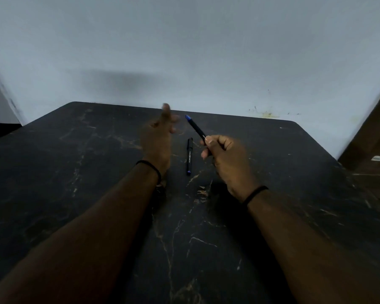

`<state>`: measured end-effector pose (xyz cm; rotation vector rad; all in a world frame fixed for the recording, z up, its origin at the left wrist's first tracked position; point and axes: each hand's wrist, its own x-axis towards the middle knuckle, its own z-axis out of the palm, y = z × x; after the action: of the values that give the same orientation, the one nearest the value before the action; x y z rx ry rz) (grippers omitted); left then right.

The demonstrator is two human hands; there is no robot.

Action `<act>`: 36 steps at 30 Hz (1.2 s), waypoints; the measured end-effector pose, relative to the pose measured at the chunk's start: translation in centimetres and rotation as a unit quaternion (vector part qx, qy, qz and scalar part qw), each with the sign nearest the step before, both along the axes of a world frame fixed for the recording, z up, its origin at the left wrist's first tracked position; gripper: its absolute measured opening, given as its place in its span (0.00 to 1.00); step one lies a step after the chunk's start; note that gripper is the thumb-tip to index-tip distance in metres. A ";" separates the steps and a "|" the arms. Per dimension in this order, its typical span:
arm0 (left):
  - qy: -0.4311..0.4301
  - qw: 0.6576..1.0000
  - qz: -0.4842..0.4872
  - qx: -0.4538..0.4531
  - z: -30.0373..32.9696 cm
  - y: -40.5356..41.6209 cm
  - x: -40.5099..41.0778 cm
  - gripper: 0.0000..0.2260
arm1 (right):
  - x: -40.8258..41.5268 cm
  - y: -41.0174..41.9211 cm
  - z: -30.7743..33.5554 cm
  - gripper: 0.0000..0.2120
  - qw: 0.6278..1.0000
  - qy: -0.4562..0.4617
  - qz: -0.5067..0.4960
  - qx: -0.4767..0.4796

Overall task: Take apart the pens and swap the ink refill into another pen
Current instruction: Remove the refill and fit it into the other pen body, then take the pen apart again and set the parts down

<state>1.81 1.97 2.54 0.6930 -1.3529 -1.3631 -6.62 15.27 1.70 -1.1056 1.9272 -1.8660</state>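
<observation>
Left hand [157,139] is up over the black marble-look table [75,172], fingers loosely spread, blurred, holding nothing. A thin black band [150,166] circles that wrist. Just right of it, 1 black pen [189,156] lies flat on the table between the 2 hands, slim and straight, clip end toward the wall, blue tip toward the person; there is pale lettering along its barrel, too small to read. Further right, the right hand [223,154] is curled in a fist around the second black pen [195,127], thumb pressed on the barrel, blue end angled up and away to the left. White print shows near the thumb, unreadable. Another black band [255,194] sits on this wrist. The tabletop is matte with tan veins.
</observation>
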 end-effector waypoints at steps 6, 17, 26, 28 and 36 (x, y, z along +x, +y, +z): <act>-0.303 0.909 0.236 -0.162 -0.6 -3.7 2.3 0.23 | -0.7 -0.1 -0.8 0.13 0.991 0.090 -0.098 0.031; -0.596 0.753 0.136 -0.245 -1.3 -3.5 2.0 0.24 | -0.9 -0.1 -1.0 0.14 0.985 0.142 -0.091 0.045; -0.402 0.874 0.134 -0.237 -1.4 -3.2 1.8 0.07 | -1.1 -0.2 -1.3 0.13 0.981 0.163 -0.095 0.054; -0.293 0.928 0.087 -0.213 -1.5 -3.1 1.5 0.07 | -1.1 -0.2 -1.4 0.13 0.980 0.166 -0.093 0.051; -0.136 0.987 -0.076 -0.049 -2.0 -3.3 0.9 0.04 | -1.9 -0.3 -1.6 0.13 0.973 0.195 -0.085 0.092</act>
<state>2.71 -1.36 0.55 0.7405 -1.7076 -1.3458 -8.53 14.97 0.12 -1.3639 2.4236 -1.5942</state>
